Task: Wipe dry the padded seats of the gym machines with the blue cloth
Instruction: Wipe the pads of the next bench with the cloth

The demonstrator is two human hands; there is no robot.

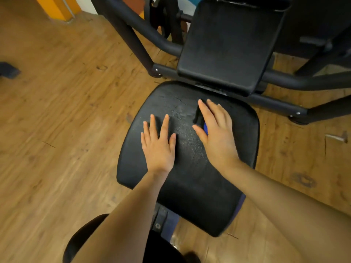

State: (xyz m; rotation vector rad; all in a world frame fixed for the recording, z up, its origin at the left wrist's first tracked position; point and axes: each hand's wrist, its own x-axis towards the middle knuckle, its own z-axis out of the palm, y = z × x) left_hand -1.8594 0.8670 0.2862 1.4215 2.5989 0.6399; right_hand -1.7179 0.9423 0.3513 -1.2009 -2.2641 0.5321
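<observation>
A black padded seat (pixel 190 183) of a gym machine fills the middle of the head view. My left hand (pixel 158 141) lies flat on its left half with fingers straight and spread. My right hand (pixel 216 130) presses flat on the blue cloth (pixel 205 128) on the seat's upper right part. Only a small blue patch and a dark fold of the cloth show under my palm and fingers. Behind the seat rises the black padded backrest (pixel 228 46).
The machine's black steel frame (pixel 281 103) runs behind and to the right of the seat, with a sloped bar (pixel 133 40) at the upper left. Wooden floor (pixel 57 130) surrounds it. A dark object (pixel 8 70) lies at the far left. An orange column (pixel 57 6) stands at the top left.
</observation>
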